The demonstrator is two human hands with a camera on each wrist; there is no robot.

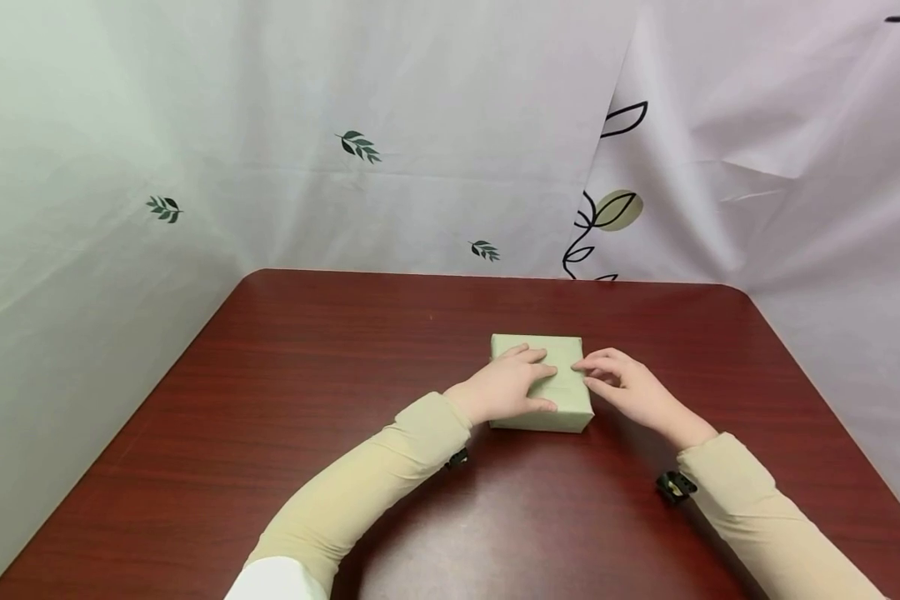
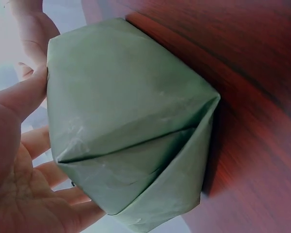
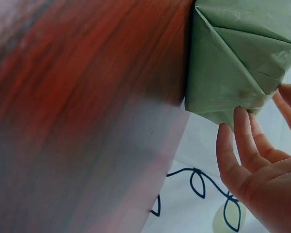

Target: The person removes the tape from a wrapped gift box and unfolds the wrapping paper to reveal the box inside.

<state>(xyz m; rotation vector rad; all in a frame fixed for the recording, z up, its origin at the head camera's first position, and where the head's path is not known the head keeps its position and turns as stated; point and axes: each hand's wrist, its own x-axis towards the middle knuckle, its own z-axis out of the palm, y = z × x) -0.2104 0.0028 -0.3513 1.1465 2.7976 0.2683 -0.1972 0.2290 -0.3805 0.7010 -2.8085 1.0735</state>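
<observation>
A box wrapped in pale green paper [image 1: 567,398] sits on the table right of the middle. Folded paper flaps show on its ends in the left wrist view [image 2: 131,82] and the right wrist view [image 3: 223,63]. Spread across the box's top, my left hand [image 1: 504,387] rests with its fingers apart and its thumb by the near edge. My right hand [image 1: 630,390] is at the box's right side, fingertips touching the upper right edge and thumb a little below them. Its fingers are gently bent and lie along the paper in the right wrist view.
The dark red wooden table [image 1: 307,375] extends on all sides of the box. A white cloth backdrop [image 1: 435,100] with leaf prints hangs behind the table and along both sides. Each wrist carries a small black camera [image 1: 675,487].
</observation>
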